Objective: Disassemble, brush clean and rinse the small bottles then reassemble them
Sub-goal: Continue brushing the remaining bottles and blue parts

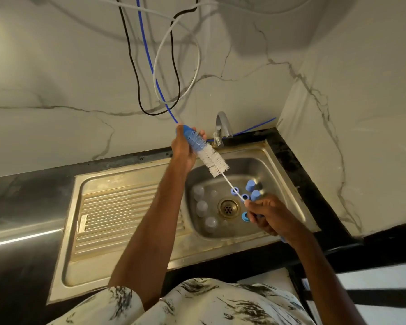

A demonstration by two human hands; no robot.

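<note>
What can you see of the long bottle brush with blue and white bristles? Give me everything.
The long bottle brush has a blue plastic-looking tip, a band of blue bristles, then fuller white bristles and a thin white stem. It is held slanted in the air above the stainless steel sink basin, tip up toward the wall. The left hand grips the blue bristled end; the right hand grips the stem's lower end, with some blue, likely the handle, showing past its wrist.
</note>
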